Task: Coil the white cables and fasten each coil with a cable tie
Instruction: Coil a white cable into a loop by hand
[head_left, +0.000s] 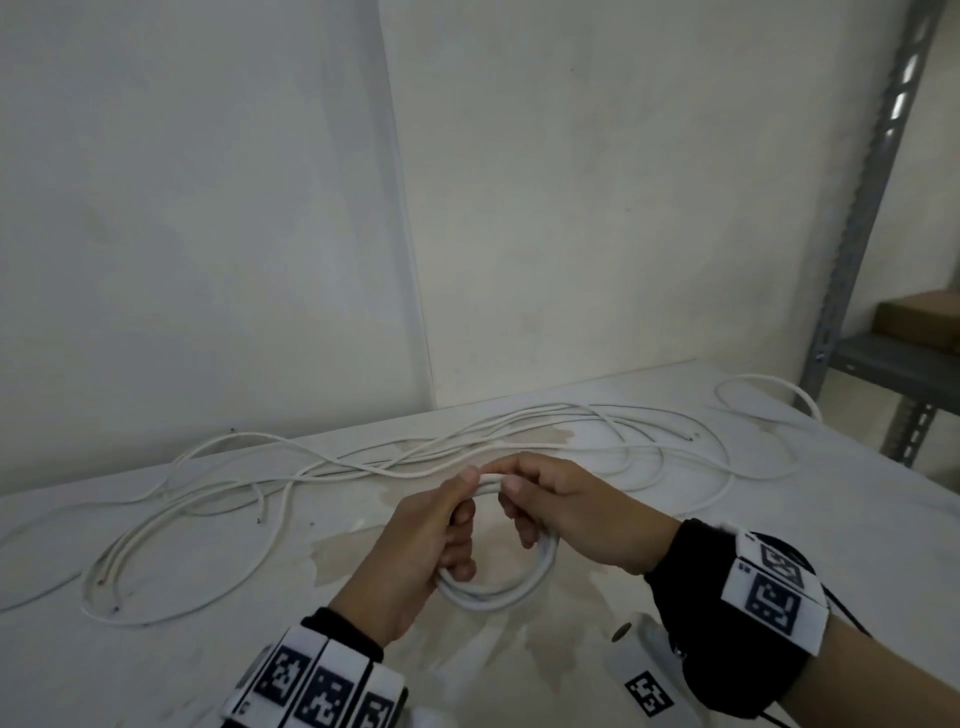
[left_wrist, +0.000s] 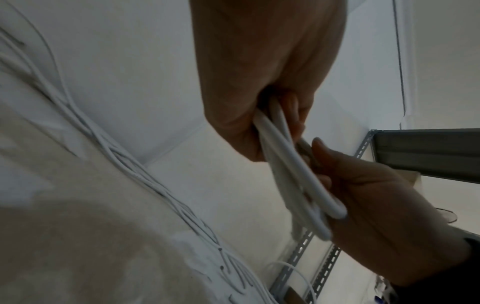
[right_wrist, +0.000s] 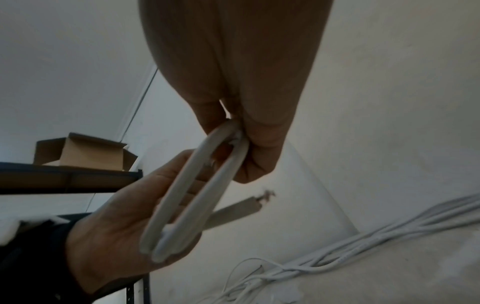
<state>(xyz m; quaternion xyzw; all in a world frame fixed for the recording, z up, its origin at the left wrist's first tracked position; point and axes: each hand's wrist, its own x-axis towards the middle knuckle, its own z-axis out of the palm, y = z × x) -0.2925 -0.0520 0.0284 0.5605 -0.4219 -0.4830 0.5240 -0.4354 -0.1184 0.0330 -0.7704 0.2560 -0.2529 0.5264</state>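
Our left hand (head_left: 415, 540) grips near-left side of small white cable coil (head_left: 498, 590) above desk (head_left: 156, 665); right hand (head_left: 576, 512) pinches coil's far top, thumbs almost meeting. Coil between both hands, its far turns gathered where tie would likely go. No cable tie visible. Loose white cables (head_left: 467, 447) sprawl left-to-right across far desk, beyond hands.
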